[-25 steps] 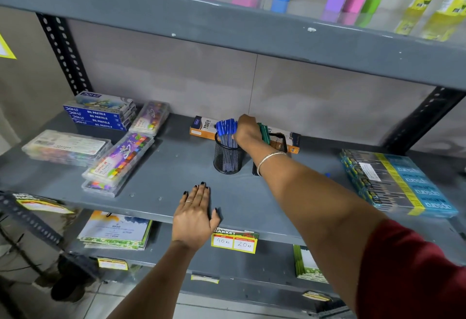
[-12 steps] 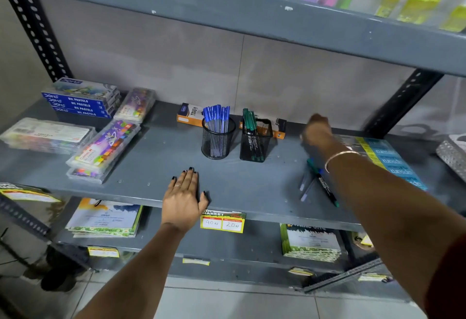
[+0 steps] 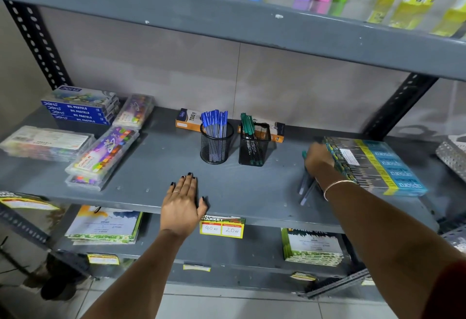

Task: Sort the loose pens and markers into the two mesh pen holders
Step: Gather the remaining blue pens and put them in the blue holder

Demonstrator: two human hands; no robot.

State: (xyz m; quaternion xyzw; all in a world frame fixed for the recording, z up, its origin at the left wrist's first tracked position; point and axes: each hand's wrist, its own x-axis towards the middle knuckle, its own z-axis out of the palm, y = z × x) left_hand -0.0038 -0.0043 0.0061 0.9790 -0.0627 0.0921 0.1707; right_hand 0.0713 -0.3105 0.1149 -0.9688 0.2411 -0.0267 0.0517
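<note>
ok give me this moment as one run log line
right hand: over loose pens, grip unclear | left hand: flat on grey metal shelf | round black mesh holder: blue pens | square black mesh holder: green markers

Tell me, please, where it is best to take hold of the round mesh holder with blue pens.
Take the round mesh holder by its bare wall, below the rim, coming from the left front. It stands upright; the blue pens fill the top, and the square holder stands near its right side.

round holder (image 3: pixel 216 147): blue pens upright | square holder (image 3: pixel 253 147): green markers | loose pens (image 3: pixel 306 190): shelf, right
</note>
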